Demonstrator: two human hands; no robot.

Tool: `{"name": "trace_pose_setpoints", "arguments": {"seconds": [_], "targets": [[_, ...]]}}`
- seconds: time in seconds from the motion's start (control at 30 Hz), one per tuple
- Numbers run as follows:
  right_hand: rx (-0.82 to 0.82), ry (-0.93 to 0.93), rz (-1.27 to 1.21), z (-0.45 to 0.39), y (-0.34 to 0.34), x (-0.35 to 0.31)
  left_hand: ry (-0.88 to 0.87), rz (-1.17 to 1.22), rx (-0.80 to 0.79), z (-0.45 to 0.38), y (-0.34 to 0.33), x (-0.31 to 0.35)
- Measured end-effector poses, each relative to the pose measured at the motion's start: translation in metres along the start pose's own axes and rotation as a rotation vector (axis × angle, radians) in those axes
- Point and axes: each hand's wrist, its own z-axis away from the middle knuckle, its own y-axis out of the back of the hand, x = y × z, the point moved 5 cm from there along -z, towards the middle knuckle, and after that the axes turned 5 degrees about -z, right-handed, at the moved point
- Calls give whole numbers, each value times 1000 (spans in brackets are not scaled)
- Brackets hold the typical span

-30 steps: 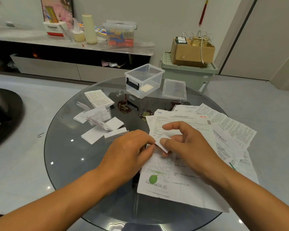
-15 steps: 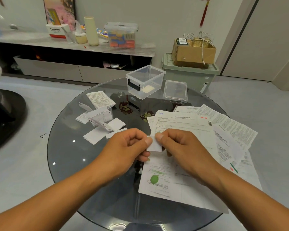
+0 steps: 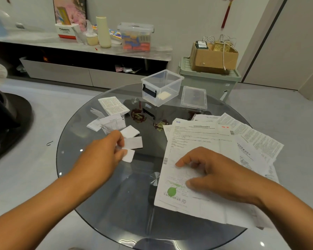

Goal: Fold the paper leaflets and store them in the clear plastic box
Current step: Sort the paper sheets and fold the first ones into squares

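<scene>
Head view, step in hand: a small folded leaflet [image 3: 128, 155] is pinched at the fingertips of the left hand [image 3: 101, 156] and held low over the glass table [image 3: 76, 159], just beside the folded pieces [image 3: 116, 121] lying at the table's left; the step is judged to be the setting-aside of a finished fold.
Head view, right hand: the right hand [image 3: 211, 175] is seen loosely curled over the top sheet of the unfolded leaflets [image 3: 202, 141], fingertips on or just above the paper; nothing is gripped.
Head view, task's box: the clear plastic box [image 3: 162, 87] stands open at the far side of the table, something pale lying on its floor; its lid [image 3: 194, 97] lies just beside it to the right.
Next move: release of the small fold is judged to be called for, then the top sheet is to be taken up for folding.
Edges: the flat sheets overhang the table's near right rim and could slide off if dragged.
Open room: bare glass is left in the middle and near left, enough for creasing; the way to the box runs between the two paper heaps.
</scene>
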Motion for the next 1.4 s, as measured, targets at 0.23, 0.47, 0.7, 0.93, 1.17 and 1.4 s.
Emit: {"name": "trace_pose_setpoints", "arguments": {"seconds": [0.23, 0.47, 0.7, 0.93, 1.17, 1.4], "targets": [[-220, 36, 235, 16, -3, 4, -328, -244, 222, 17, 5, 40], [-90, 97, 279, 15, -1, 1, -717, -78, 1, 41, -25, 81], [239, 257, 348, 2, -1, 8, -517, 18, -367, 40, -41, 79], [67, 195, 159, 6, 10, 18, -464, 65, -610, 40, -33, 73], [155, 101, 79, 5, 0, 10, -452, 85, -507, 33, -41, 76], [188, -89, 19, 1, -8, 7, -362, 267, -344, 22, -50, 78]]}}
